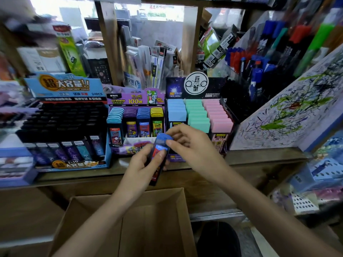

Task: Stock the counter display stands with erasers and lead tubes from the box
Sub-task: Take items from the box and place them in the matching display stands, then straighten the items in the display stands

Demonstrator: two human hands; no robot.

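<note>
The person stands at the wooden counter [259, 156] with both hands raised just in front of the middle display. The left hand [143, 161] grips a blue-capped lead tube [161, 145], fingers curled round its dark body and the thumb lying across the red and blue label; whether it is one tube or a few held together I cannot tell. The tube is tilted, cap end up and away, its lower end hanging past the counter's front edge above the cardboard box [92, 219], which stands open below. The right hand [189, 143] has its thumb and forefinger pinched on the blue cap, the other fingers loosely curled behind. Right behind the hands is the purple display stand [135, 99], filled with rows of light blue, purple, blue and yellow capped tubes, with a white bare slot showing in its front row. To its left stands a blue display stand [61, 84] packed with black-capped tubes, and to its right a dark starry stand [176, 88] with rows of pale blue, mint and pink tops. Further right a scribbled test pad [287, 112] leans, with blue and red markers [256, 71] behind it.
</note>
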